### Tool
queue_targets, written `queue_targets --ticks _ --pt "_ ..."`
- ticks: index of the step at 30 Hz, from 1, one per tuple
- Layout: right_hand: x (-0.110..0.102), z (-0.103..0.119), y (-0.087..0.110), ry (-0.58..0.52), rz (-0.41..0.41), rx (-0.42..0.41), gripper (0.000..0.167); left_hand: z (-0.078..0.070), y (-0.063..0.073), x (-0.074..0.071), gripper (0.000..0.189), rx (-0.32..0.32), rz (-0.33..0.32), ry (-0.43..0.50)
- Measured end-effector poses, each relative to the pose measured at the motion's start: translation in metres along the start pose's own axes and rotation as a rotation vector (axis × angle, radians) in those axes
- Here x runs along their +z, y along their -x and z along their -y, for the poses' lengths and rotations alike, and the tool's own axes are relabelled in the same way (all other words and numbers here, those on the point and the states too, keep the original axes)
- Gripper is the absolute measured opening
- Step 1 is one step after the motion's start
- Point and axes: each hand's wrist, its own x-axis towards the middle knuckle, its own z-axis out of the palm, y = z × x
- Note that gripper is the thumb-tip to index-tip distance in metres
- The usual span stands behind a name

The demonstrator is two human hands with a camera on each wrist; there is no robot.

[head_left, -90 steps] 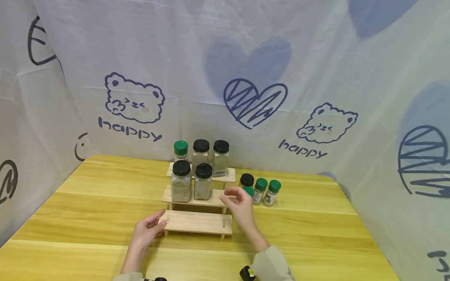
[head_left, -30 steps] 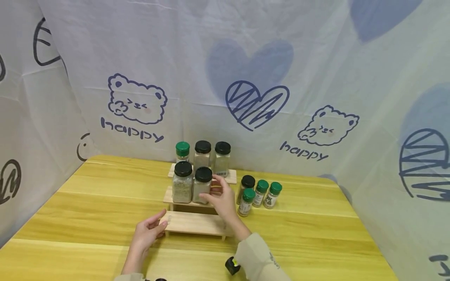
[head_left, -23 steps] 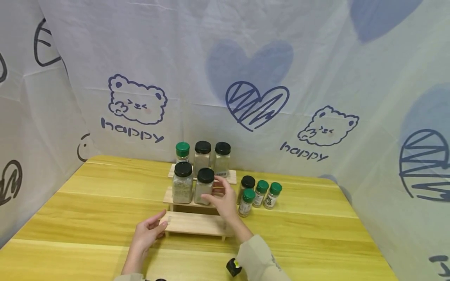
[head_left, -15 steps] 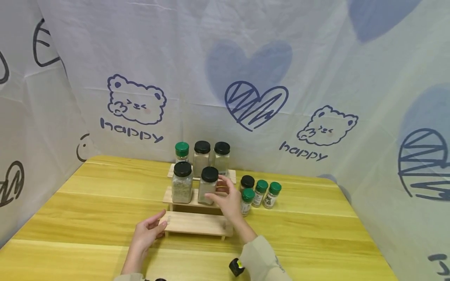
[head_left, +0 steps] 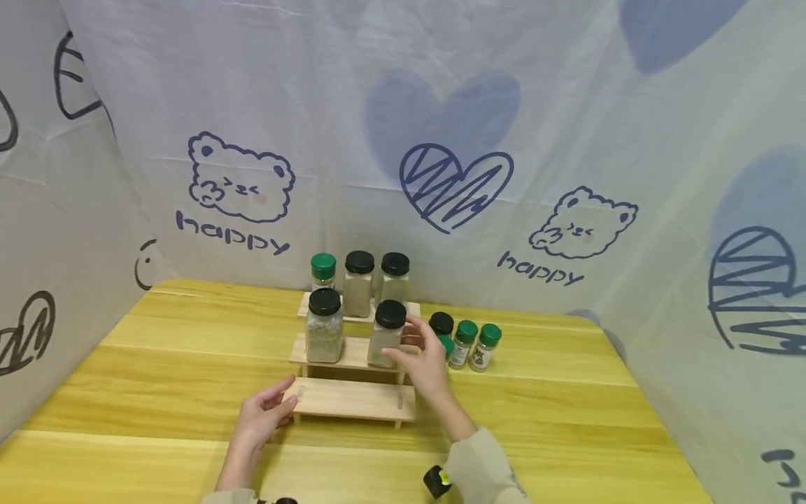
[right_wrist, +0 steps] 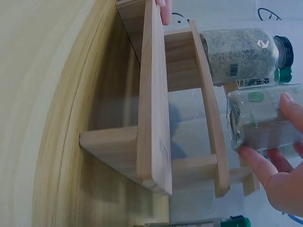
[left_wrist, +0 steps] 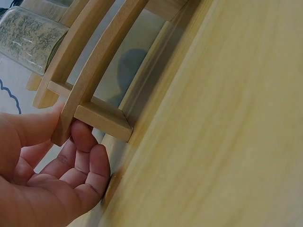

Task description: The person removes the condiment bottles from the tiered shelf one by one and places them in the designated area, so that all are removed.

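Observation:
My right hand (head_left: 431,367) grips a square glass spice jar (head_left: 383,338) with a black lid, thumb in front and fingers round its right side. The jar is upright at the right part of the middle tier; the right wrist view shows its base close to the shelf board (right_wrist: 214,123). My left hand (head_left: 257,423) pinches the left end of the lowest tier of a three-tier wooden rack (head_left: 355,400), thumb above and fingers beneath in the left wrist view. Another black-lidded jar (head_left: 324,336), holding flaked herbs, stands at the middle tier's left.
On the top tier stand a green-capped bottle (head_left: 323,269) and two black-lidded jars (head_left: 359,287). Several small bottles (head_left: 481,350) with green or black caps stand on the wooden table (head_left: 554,406) right of the rack, partly behind my right hand. A printed cloth (head_left: 352,140) hangs behind.
My right hand came from the rack's right side to the jar beside the herb jar, took hold of it and moved it right along the middle tier. My left hand stayed on the rack.

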Motion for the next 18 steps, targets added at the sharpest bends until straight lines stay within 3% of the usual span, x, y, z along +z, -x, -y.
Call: queue_targets --ticks 7,18 --pt "-0.011 -0.003 0.004 0.042 -0.002 0.006 0.053 -0.001 0.0 -0.001 0.042 -0.006 0.006 -0.002" --pt "-0.027 0.003 0.014 0.053 0.065 0.058 0.053 -0.001 0.0 0.0 0.044 -0.009 0.021 0.005"
